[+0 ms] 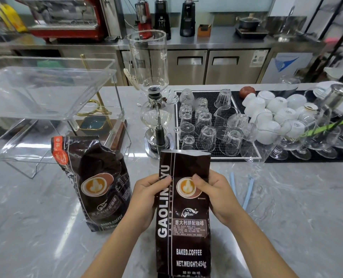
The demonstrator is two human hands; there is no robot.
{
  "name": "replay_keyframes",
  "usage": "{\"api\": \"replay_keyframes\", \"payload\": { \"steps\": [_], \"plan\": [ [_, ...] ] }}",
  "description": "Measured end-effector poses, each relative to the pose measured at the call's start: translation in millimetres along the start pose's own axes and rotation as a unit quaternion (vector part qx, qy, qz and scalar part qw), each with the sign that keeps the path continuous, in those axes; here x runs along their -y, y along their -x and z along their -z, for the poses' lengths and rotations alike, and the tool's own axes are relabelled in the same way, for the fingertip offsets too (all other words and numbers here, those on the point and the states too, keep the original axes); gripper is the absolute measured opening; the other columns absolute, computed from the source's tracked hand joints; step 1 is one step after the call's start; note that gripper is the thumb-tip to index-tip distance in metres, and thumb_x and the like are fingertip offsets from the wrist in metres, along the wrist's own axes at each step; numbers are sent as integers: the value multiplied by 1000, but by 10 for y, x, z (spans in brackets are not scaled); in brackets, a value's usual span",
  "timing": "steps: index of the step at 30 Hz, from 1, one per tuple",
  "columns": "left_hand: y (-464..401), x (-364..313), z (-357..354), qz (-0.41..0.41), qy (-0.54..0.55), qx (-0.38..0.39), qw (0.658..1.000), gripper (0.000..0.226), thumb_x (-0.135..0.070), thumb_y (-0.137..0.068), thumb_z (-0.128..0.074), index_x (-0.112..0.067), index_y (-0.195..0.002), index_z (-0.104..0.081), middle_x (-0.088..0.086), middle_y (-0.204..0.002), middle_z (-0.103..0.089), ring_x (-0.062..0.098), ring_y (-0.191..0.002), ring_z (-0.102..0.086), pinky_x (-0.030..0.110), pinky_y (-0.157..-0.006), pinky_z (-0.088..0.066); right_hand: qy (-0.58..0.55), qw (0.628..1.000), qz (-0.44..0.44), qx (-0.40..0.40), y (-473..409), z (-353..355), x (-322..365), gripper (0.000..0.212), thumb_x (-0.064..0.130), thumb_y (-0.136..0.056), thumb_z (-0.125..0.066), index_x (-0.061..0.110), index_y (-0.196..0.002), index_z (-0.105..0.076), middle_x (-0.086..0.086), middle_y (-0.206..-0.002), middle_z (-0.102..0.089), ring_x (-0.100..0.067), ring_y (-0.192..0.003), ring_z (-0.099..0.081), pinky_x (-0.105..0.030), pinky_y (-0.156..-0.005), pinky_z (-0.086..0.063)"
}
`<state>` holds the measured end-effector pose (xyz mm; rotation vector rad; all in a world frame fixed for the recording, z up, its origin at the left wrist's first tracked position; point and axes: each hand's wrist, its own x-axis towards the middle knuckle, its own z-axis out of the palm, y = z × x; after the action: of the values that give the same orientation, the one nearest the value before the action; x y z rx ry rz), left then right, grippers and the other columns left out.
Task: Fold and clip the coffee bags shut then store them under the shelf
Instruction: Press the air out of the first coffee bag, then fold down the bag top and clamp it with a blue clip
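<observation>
Both thumbs press the front of the coffee bag [183, 207] at lower centre, the left hand [146, 199] and right hand [216, 195] grasping its sides, fingers wrapped behind. Its top edge stands open and unfolded. To fold well, I'd flatten the mouth first, then roll down evenly. Blue clips [247, 194] lie right on the counter [287, 227]; a second bag [98, 183] stands left, before the clear shelf [46, 91].

A glass siphon brewer [155, 109] was seen at table [287, 207] centre. Upturned glasses [205, 125] were racked on a black mat [218, 151]; white cups [275, 109] were stacked to the rt. Red espresso machine [66, 19] & 3 grinders [162, 17] were lined up on the rear counter.
</observation>
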<state>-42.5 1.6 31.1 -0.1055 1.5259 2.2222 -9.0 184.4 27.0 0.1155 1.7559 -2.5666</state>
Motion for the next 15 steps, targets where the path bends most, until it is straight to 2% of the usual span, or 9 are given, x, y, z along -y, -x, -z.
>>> {"api": "replay_keyframes", "payload": {
  "steps": [5, 10, 13, 15],
  "plan": [
    [-35, 23, 1, -10, 11, -17, 1000, 26, -13, -72, -72, -3, -96, -79, 25, -95, -77, 35, -82, -76, 37, -70, -62, -18, 1000, -12, -4, -4, 24, 17, 24, 13, -86, -62, 8, -107, -73, -17, -102, -76, -25, -88, -73, -29, -75, -59],
    [-71, 25, -9, -16, 9, -36, 999, 26, -6, -68, -69, -5, -91, -80, 23, -89, -78, 33, -77, -77, 33, -64, -61, -22, 1000, -16, -11, 0, 50, 46, 25, 9, -84, -60, 10, -104, -75, -15, -100, -77, -24, -86, -74, -28, -72, -59],
    [-89, 42, -1, -13, 13, -50, 999, 25, 5, -76, -63, -7, -86, -81, 20, -82, -79, 29, -71, -77, 31, -61, -62, -36, 999, -26, -16, 6, 67, 50, 28, 1, -87, -54, 12, -97, -78, -12, -94, -78, -21, -82, -75, -28, -73, -60],
    [-104, 68, 15, -15, 15, -61, 998, 36, 13, -81, -53, -8, -79, -82, 17, -75, -78, 27, -67, -76, 31, -60, -61, -39, 998, -35, -19, 12, 86, 28, 41, -6, -91, -45, 13, -90, -80, -9, -87, -78, -19, -78, -74, -26, -70, -60]
  ]
}}
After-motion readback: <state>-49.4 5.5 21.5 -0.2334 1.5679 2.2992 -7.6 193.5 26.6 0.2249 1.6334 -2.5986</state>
